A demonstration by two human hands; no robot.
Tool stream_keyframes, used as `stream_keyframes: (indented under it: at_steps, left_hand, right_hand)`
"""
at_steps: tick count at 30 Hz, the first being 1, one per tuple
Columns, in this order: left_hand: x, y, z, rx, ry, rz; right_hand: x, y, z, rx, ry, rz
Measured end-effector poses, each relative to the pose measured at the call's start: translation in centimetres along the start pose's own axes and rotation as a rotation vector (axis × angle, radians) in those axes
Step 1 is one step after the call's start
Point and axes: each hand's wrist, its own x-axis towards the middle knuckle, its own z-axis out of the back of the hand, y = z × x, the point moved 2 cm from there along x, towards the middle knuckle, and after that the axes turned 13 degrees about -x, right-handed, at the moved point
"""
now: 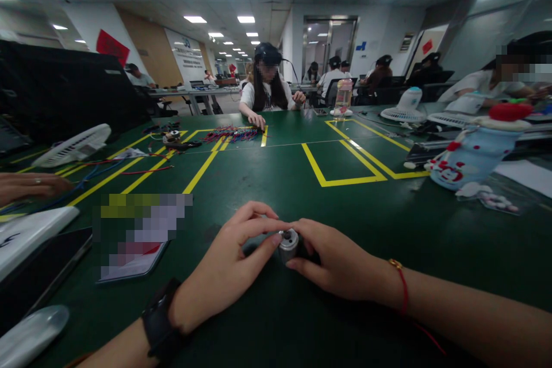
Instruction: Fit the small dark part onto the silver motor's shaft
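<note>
A small silver electric motor [288,249], cylindrical with holes in its top face, stands upright on the green table in front of me. My right hand [332,256] grips it from the right, thumb at the near side and fingers curled round the back. From the left, my left hand [233,253] pinches at the top by the small shaft, thumb and index finger closed there. Whether anything tiny sits between those fingertips is hidden. The index fingers of both hands meet just above the motor.
The green table [267,175] carries yellow tape lines. To the left lie a blurred card [133,264], a dark phone-like slab [47,273] and another person's hand [34,185]. Bundled wires [233,134] lie before a person opposite. A blue cup [474,152] stands right.
</note>
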Motion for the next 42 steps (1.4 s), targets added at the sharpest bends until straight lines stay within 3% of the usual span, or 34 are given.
stream_keyframes:
  at_steps: [12,21,33,42]
  left_hand:
    - [-0.2,0.5,1.0,-0.085,-0.072,0.054]
    - [-0.2,3.9,2.0,-0.295,-0.222,0.428]
    - [-0.5,5.2,2.0,-0.478,-0.273,0.421]
    - [-0.4,3.7,1.6,-0.233,-0.139,0.369]
  right_hand:
    - [0.0,0.0,0.2,0.023,0.038,-0.025]
    - [0.0,0.0,0.2,0.024,0.048,-0.063]
    - [-0.2,-0.1,0.2,0.048,0.042,-0.069]
    - [-0.2,-0.2,0.0,0.046,0.041,-0.078]
